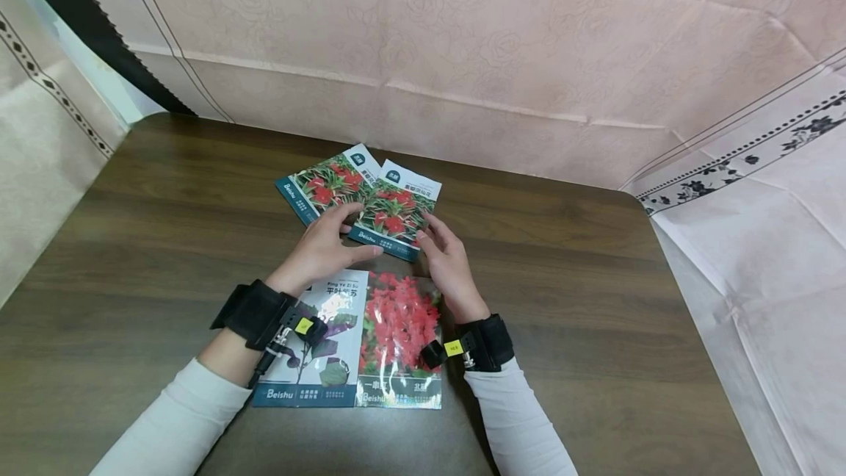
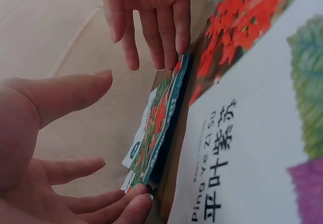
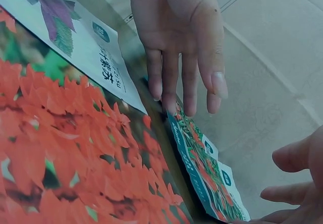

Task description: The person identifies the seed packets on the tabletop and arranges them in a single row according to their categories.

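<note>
Two small seed packets with red flowers lie overlapping near the table's far edge. The right seed packet (image 1: 396, 204) partly covers the left seed packet (image 1: 324, 186). My left hand (image 1: 324, 241) is at their left side, thumb and fingers spread, fingertips by the overlap. At the right packet's right edge is my right hand (image 1: 452, 270), its fingers extended. In the left wrist view, my left hand (image 2: 45, 138) and right hand (image 2: 156, 12) face each other across the packets. The right wrist view shows loose fingers on my right hand (image 3: 303, 178); fingertip contact is hard to tell.
Nearer me, two larger seed packets lie side by side: a white one with purple leaves (image 1: 311, 373) under my left wrist and one with red blossoms (image 1: 399, 322). The brown wooden table (image 1: 581, 314) meets a pale patterned cloth (image 1: 463, 42) behind.
</note>
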`<state>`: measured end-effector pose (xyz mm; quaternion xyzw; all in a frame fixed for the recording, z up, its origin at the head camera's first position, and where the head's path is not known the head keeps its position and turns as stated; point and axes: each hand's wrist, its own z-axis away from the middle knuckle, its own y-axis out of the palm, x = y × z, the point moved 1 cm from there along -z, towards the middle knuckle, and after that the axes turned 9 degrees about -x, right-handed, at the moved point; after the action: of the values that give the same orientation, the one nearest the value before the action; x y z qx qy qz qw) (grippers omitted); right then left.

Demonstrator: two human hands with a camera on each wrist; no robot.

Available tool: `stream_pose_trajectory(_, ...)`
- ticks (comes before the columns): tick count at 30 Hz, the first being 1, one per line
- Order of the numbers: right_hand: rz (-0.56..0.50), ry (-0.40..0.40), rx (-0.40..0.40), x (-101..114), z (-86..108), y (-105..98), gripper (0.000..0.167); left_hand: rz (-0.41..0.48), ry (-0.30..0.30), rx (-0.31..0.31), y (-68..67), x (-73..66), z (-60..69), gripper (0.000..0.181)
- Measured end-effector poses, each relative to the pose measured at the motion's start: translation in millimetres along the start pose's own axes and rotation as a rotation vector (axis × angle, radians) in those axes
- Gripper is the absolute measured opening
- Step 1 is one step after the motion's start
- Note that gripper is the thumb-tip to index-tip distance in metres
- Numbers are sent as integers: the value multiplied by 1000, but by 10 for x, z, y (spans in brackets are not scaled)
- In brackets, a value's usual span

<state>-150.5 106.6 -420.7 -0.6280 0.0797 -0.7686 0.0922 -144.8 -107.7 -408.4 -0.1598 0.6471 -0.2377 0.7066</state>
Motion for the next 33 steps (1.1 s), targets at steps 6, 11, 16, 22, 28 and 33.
stream_pose_trajectory(6, 14, 14, 8, 56, 30, -17, 51, 16, -1, -6, 11, 22, -13, 70)
stream_pose_trajectory(11, 14, 9, 9, 230, 144, -20, 52, 28, 28, -11, 20, 39, -27, 56)
stream_pose_trajectory(16, 6, 3, 15, 287, 187, -19, 53, 52, 12, 13, 20, 53, -45, 51)
stream_pose_trajectory(22, 11, 23, 21, 285, 194, -18, 52, 95, -9, 76, 8, 55, -49, 69)
stream_pose_trajectory(28, 16, 24, 23, 282, 209, -17, 52, 114, -19, 95, -1, 48, -39, 76)
stream_pose_trajectory(33, 22, 23, 27, 217, 154, -13, 52, 142, -7, 80, 4, 36, -27, 74)
